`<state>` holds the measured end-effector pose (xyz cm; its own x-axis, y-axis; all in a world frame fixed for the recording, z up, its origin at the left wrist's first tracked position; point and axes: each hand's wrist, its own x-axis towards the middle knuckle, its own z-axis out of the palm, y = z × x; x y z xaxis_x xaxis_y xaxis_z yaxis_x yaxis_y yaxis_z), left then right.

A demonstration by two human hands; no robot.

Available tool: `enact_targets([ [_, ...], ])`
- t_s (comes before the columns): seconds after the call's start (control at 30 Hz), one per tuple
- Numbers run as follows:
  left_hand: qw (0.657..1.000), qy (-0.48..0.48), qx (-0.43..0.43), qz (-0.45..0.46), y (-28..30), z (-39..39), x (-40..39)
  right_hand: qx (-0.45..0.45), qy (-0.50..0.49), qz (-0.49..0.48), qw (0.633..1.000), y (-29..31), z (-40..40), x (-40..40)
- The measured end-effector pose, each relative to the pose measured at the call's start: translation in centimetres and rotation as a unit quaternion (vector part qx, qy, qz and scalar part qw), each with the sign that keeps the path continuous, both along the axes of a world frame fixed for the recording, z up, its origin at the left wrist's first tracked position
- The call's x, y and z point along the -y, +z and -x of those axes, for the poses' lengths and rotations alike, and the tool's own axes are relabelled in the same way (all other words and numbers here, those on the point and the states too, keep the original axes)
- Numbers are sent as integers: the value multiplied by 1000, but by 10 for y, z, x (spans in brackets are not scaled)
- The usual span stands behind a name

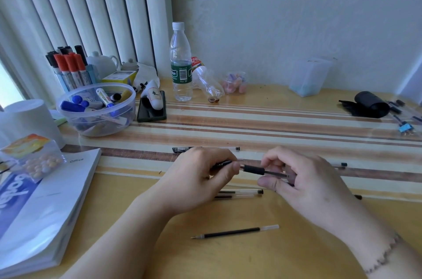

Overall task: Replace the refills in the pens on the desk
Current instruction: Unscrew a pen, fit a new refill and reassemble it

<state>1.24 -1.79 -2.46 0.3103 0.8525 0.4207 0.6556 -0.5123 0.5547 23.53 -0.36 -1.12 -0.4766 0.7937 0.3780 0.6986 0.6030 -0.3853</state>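
I have the pen up between both hands, just above the striped mat at the desk's middle. My left hand pinches the barrel end, thumb and forefinger closed on it; my right hand grips the tip end just past the black rubber sleeve, fingers curled round it. I judge this to be the twisting-apart or screwing-together step, though I can't tell which.

The pen looks light and stiff, a thin plastic tube. The clear barrel is likely slick, so the rubber sleeve is the better place to hold while I turn. The threads are small; too much force could crack them.

A loose refill lies on the bare desk nearer to me, well apart from my hands. It is thinner still, will roll easily, and its fine tip should not be knocked. I'd pick it up mid-length.

Other pens lie close: one just beyond my left hand, two partly under my hands. They crowd the spot where I'd set anything down. The book, tub of markers and bottle stand well clear to the left and back.
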Motion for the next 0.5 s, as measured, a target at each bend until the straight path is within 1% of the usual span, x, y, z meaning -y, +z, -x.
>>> enact_targets([
  [0.13, 998, 20, 51, 25, 3, 6, -1, 12, -27, -8, 1000, 3, -4, -3],
  [0.27, 989, 64, 125, 38, 9, 16, -2, -23, -74, 13, 997, 6, -16, -11],
  [0.33, 985, 77, 148, 33, 12, 20, -2, -32, -110, 19, 993, 5, -23, -17],
  [0.43, 979, 97, 176, 23, 14, 25, -4, -15, -176, 20, 984, 3, -34, -24],
  [0.47, 978, 98, 182, 20, 14, 26, -4, -37, -182, 18, 982, 3, -35, -24],
  [0.5, 979, 92, 182, 18, 14, 26, -5, -81, -164, 23, 983, 5, -34, -23],
])
